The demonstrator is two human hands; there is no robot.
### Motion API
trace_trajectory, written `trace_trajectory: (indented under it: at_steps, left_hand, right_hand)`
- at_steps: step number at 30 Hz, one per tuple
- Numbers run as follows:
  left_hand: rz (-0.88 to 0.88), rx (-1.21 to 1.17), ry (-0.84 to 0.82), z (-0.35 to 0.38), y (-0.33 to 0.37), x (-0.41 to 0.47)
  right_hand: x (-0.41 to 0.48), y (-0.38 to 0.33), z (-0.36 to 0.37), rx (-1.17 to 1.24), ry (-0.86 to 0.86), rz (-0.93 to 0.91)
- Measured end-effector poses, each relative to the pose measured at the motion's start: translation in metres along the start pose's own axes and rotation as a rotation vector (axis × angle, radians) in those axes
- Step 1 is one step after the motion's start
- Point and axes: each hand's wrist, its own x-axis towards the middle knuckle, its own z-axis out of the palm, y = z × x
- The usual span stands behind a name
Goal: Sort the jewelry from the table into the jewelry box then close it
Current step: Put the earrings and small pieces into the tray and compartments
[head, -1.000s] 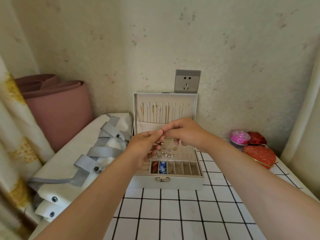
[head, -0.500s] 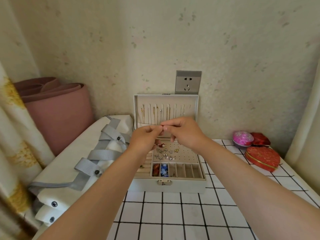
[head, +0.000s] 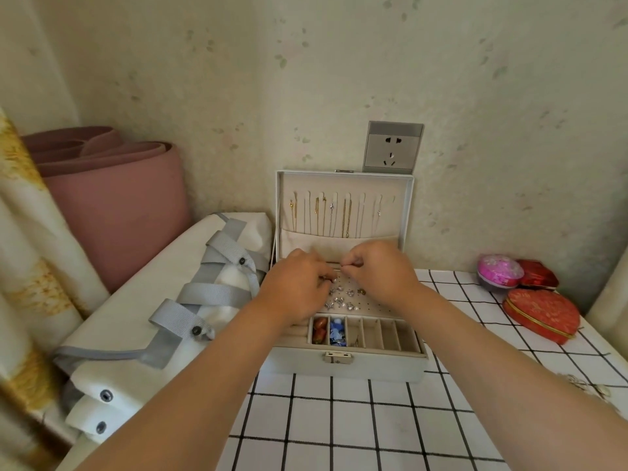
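Jewelry box (head: 343,365) open at 12 o'clock on counter (head: 339,419), lid leaning back for access. Left hand (head: 295,288), right hand (head: 379,271): both grips pinched on tiny earring (head: 334,279) above stud panel, likely seating its post

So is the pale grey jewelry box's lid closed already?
No, the pale grey jewelry box has its lid standing upright, showing thin gold necklaces hanging inside.

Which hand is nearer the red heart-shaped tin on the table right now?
Right. The right hand hovers over the open jewelry box on the side toward the red heart-shaped tin; the left hand is beside it, farther from the tin.
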Motion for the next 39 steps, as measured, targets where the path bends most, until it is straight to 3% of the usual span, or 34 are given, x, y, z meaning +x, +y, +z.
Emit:
trace_trajectory:
  at_steps: [11, 19, 24, 33, 39]
  left_hand:
    - [-0.020, -0.134, 0.010, 0.001, -0.008, -0.002]
    - [-0.023, -0.110, 0.010, -0.001, -0.006, -0.004]
    - [-0.008, -0.093, 0.025, 0.000, -0.001, -0.003]
    - [0.068, 0.060, -0.079, 0.009, 0.010, 0.001]
    - [0.068, 0.074, -0.079, 0.009, 0.011, 0.001]
  right_hand:
    - [-0.002, -0.007, 0.004, -0.096, 0.016, -0.065]
    - [0.007, 0.001, -0.008, -0.001, -0.240, -0.036]
    - [0.009, 0.011, -0.026, 0.126, -0.246, 0.029]
    - [-0.003, 0.022, -0.052, 0.188, -0.479, 0.075]
    - [-0.003, 0.018, -0.043, 0.211, -0.453, 0.036]
